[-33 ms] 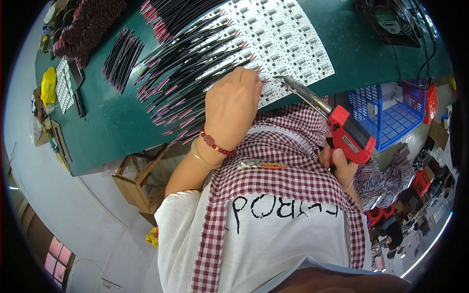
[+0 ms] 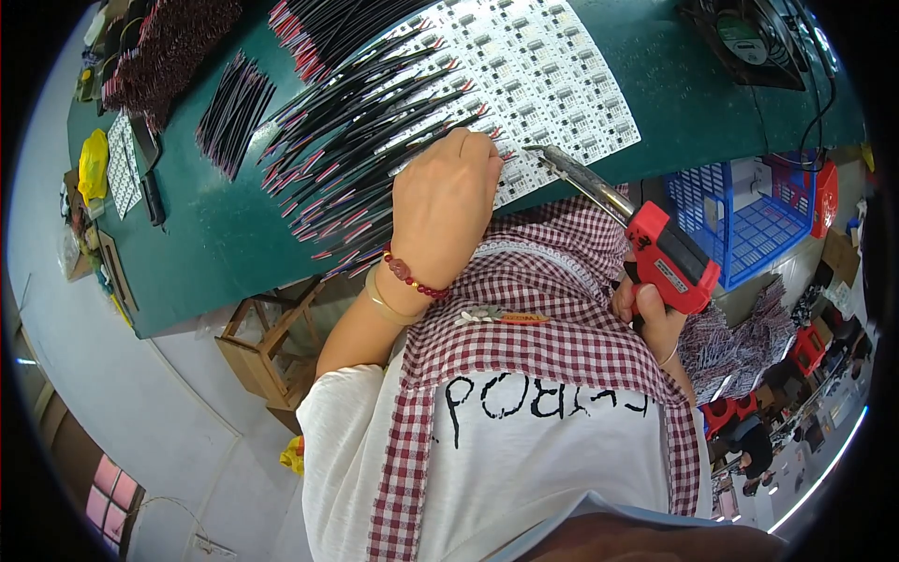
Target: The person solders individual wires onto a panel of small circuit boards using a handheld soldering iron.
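Note:
A white sheet of small circuit boards (image 2: 571, 84) lies on the green table, with rows of black wires (image 2: 351, 150) laid over its left part, their ends red and white. My left hand (image 2: 445, 187) rests over the sheet's near edge, fingers curled and pinched together. A red wire end (image 2: 507, 155) pokes out beside the fingertips, which are mostly hidden under the hand. In my right hand (image 2: 653, 314) is a red and black soldering gun (image 2: 670, 258), gripped by its handle. Its metal tip points left, just above the boards and a little right of my left fingers.
Another wire bundle (image 2: 234, 114) lies left on the table (image 2: 187, 262), near a big dark wire pile (image 2: 178, 56) and a black-handled knife (image 2: 153, 199). At back right stands a black fan-like device (image 2: 744, 42) with cables. A blue crate (image 2: 749, 225) sits right, below table height.

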{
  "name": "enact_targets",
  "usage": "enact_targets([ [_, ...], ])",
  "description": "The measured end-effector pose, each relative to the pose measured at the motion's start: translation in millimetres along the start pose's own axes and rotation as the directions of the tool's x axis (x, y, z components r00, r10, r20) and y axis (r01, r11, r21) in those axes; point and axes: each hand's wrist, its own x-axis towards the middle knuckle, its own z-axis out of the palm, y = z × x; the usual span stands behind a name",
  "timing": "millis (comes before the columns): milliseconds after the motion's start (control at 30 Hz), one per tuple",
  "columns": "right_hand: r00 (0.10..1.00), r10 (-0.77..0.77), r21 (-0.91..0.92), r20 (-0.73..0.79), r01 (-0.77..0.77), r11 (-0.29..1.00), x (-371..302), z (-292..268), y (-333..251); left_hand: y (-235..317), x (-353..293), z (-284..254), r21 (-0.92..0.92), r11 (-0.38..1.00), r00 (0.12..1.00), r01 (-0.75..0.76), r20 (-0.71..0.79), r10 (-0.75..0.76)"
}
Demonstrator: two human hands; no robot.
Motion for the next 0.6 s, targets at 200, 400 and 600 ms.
enact_targets([
  [200, 0.999, 0.037, -0.079, -0.040, -0.040, 0.996, -1, 0, 4, 0, -1, 1, -0.004, 1.000, 1.000, -0.013, -0.004, 0.013],
  [400, 0.998, 0.048, -0.077, -0.044, -0.051, 0.996, -4, -3, 10, 2, -3, 4, 0.036, 0.999, 0.999, -0.016, -0.030, 0.017],
  [600, 0.998, 0.033, -0.116, -0.060, -0.040, 0.992, -5, -4, 13, 2, -2, 2, 0.038, 0.998, 0.998, -0.046, -0.038, 0.047],
])
